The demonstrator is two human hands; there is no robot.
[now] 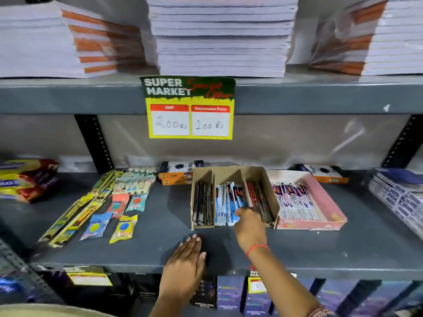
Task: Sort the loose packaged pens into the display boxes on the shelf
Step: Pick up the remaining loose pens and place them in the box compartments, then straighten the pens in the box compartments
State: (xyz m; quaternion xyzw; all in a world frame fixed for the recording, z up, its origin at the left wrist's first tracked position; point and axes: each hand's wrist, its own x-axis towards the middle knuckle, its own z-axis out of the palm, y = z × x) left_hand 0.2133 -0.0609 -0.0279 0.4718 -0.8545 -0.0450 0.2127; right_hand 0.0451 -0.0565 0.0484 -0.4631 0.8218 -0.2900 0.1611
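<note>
A brown cardboard display box (263, 177) with three slots stands on the grey shelf (160, 236). Black packaged pens (202, 205) fill its left slot, blue-and-white ones (225, 202) the middle, red ones (259, 200) the right. My right hand (250, 227) reaches into the front of the box and pinches a blue packaged pen (239, 199) at the middle slot. My left hand (186, 266) lies flat, palm down, on the shelf's front edge, holding nothing. A pink display box (329, 202) to the right holds purple-and-white packaged pens (295, 202).
Loose stationery packets (109, 207) lie spread on the shelf at the left. Orange boxes (177, 173) stand behind the cardboard box. Snack packs (25, 179) sit far left, stacked packs (398, 193) far right. A price sign (190, 108) hangs from the shelf above, which carries notebook stacks (219, 35).
</note>
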